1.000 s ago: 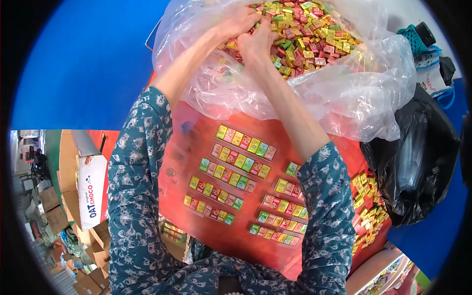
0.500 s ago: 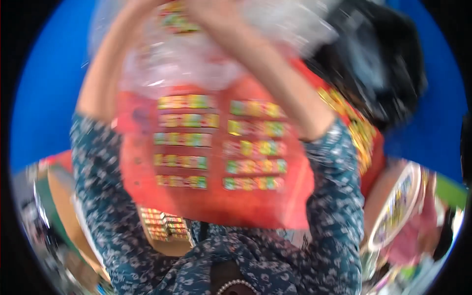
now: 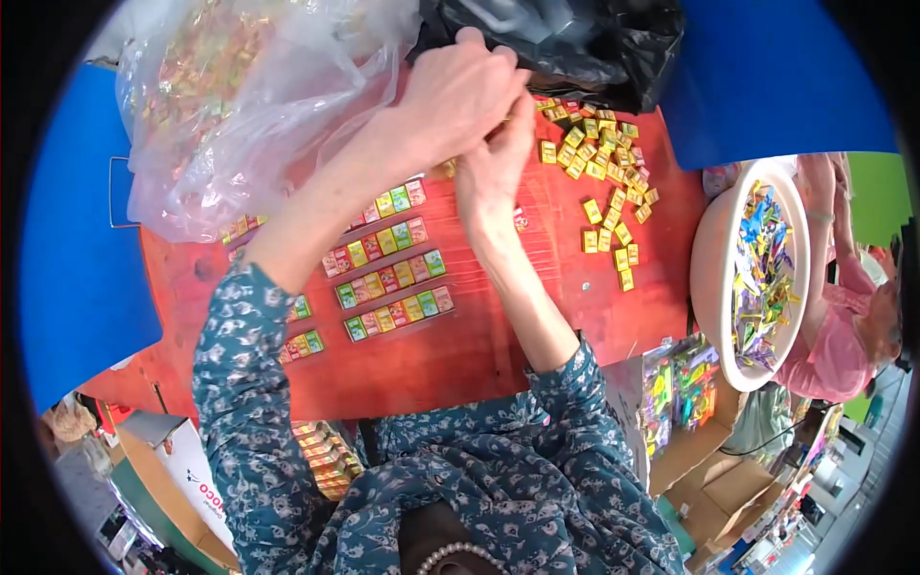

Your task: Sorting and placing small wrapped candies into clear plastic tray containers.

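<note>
one red table holds a clear bag and a black bag. the left hand and right hand touch, fingers curled close; what they pinch, i can't tell. loose yellow boxes lie just right of them.

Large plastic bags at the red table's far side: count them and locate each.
2: a clear, crumpled plastic bag on the far left of the red table, and a glossy black plastic bag beyond and right of the left hand. More may be hidden.
</note>
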